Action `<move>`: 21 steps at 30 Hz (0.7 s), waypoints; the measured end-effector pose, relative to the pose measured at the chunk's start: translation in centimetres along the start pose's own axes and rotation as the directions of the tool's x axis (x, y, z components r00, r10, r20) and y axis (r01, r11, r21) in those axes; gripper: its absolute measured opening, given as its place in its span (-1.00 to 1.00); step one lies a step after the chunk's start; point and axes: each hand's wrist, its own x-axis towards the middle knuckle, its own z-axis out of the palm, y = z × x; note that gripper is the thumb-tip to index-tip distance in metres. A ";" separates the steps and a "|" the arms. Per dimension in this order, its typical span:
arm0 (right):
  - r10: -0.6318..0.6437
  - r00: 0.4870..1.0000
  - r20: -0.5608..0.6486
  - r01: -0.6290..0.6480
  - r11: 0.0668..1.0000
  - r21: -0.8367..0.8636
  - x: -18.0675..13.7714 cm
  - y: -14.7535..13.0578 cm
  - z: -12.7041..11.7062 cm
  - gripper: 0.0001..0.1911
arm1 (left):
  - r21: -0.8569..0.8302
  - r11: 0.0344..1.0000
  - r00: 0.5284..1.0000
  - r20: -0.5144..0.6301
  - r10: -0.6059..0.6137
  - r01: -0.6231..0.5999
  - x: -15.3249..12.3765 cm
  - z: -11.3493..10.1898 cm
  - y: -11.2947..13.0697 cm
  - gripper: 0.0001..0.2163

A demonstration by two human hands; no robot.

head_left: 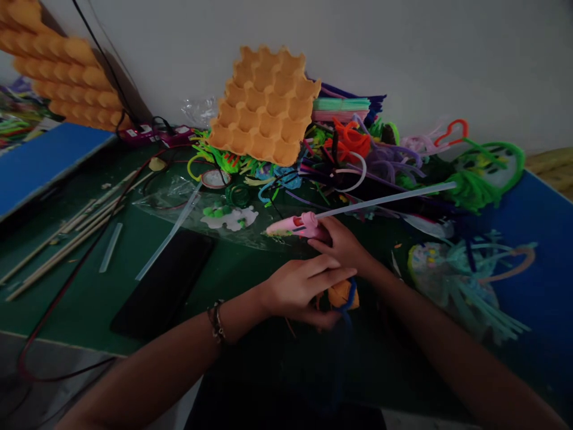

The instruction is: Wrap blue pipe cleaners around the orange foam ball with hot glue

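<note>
My left hand (298, 283) is closed around a small orange piece (341, 294) that looks cut from an egg tray. A blue pipe cleaner (352, 295) curves over the piece's right side, and its tail hangs down towards my lap. Just beyond, my right hand (342, 242) is wrapped round the handle of a pink hot glue gun (307, 224), whose nozzle points left. From the back of the gun a long clear glue stick (389, 200) sticks out to the right. The fingers of my right hand are partly hidden behind the gun and my left hand.
An orange egg tray (268, 104) leans on a heap of coloured pipe cleaners (353, 140) by the wall. A black phone (163, 283), loose glue sticks (168, 236) and wooden sticks (67, 245) lie left. A pipe-cleaner bundle in plastic (470, 275) lies right. A cable (67, 304) crosses the left side.
</note>
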 end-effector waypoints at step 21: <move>-0.367 0.930 -0.015 0.346 0.890 -0.298 -8.8 -7.7 -5.3 -0.71 | -0.157 0.952 0.935 -0.199 -0.292 0.264 0.6 0.4 -0.1 -0.59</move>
